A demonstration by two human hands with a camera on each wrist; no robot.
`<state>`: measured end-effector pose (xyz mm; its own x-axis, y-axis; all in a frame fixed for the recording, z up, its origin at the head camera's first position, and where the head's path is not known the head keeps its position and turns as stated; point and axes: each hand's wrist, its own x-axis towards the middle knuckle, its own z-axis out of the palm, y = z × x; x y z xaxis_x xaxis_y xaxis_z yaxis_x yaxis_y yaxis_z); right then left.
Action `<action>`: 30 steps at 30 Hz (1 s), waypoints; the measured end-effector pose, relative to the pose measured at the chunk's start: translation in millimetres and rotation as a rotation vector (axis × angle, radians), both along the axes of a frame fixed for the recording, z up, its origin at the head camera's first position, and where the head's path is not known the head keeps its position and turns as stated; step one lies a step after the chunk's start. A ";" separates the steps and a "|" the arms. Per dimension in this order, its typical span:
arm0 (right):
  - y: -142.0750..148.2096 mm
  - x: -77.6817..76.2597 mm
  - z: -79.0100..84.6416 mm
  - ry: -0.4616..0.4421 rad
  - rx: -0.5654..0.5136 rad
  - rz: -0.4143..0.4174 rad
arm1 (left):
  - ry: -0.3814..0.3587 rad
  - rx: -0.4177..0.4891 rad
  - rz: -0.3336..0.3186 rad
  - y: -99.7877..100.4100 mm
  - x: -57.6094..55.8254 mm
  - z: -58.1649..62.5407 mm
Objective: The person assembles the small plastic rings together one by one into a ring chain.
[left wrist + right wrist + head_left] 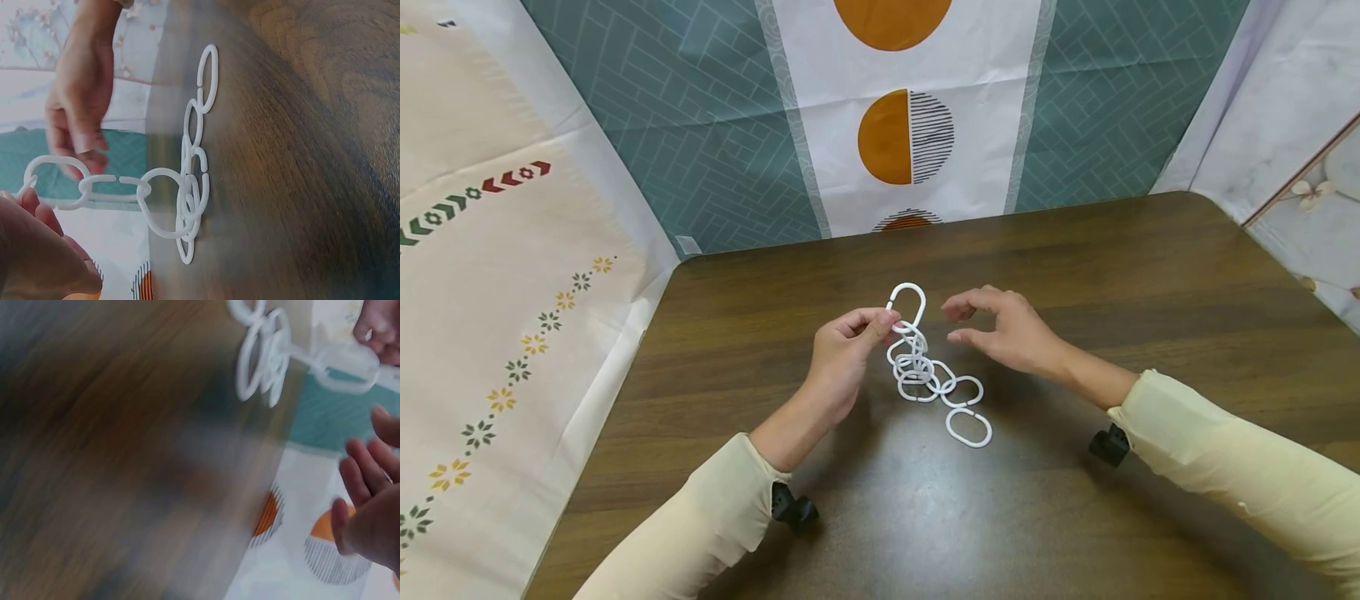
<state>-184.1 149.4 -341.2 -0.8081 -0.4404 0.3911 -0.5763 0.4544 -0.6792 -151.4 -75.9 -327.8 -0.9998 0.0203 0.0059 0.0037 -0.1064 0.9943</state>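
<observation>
Past the worktop's (1000, 533) left edge, a flower-patterned cloth (490, 333) is hanging. The left hand (842, 358), a black device (793, 508) protruding at its wrist, is pinching a white chain of links (917, 360). The chain is trailing down onto the worktop about midway between left and right edges, its lower links overlapping and partly hiding one another. Beyond the back edge, a green backdrop (715, 125) is hanging. The right hand (1007, 329) is hovering just beside the chain, holding nothing, thumb and fingers apart. A marbled sheet (1300, 100) is hanging past the back right corner.
</observation>
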 end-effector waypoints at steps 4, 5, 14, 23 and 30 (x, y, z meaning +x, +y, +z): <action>10.3 -3.8 -9.6 -0.056 0.158 0.118 | -0.001 -0.002 0.001 -0.8 0.0 -0.1; 12.1 -4.0 -11.7 -0.056 0.203 0.149 | -0.001 -0.002 0.001 -0.8 0.1 -0.2; 19.6 2.1 -25.0 0.003 0.451 0.257 | -0.007 -0.007 0.004 -0.2 -0.4 -1.3; 15.5 11.4 -35.1 0.051 0.516 0.207 | -0.007 -0.011 0.004 0.2 0.7 -1.1; 13.5 12.2 -36.7 0.011 0.468 0.205 | -0.010 -0.014 0.000 -0.5 0.6 -2.7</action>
<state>-171.9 162.8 -377.9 -0.6834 -0.7197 0.1220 -0.6916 0.5849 -0.4238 -150.8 -76.4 -330.4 -0.9998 0.0206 -0.0045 -0.0064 -0.0924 0.9957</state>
